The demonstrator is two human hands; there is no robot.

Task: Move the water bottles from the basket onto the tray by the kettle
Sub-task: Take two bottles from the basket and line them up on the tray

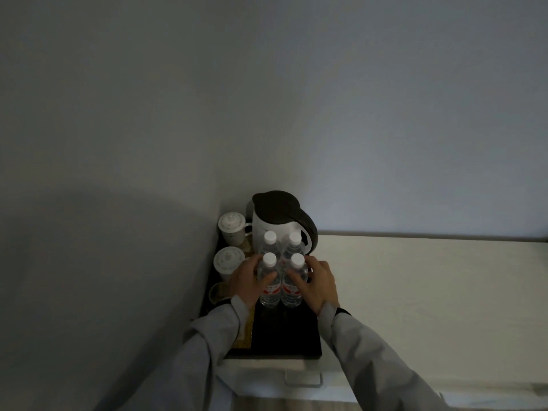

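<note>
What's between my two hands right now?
In the head view, the two front water bottles stand between the left hand and right hand, both touching them.

- Both arms reach forward and slightly inward from the lower edge of the view, each in a light grey sleeve.
- The left hand is palm inward, fingers curled around the left near bottle, thumb lying across its front.
- The right hand mirrors it, palm inward, fingers wrapped on the right near bottle, thumb pointing toward the left hand.
- The two hands are level, near each other, not touching.
- A dark band shows at the right wrist, just past the cuff.
</note>
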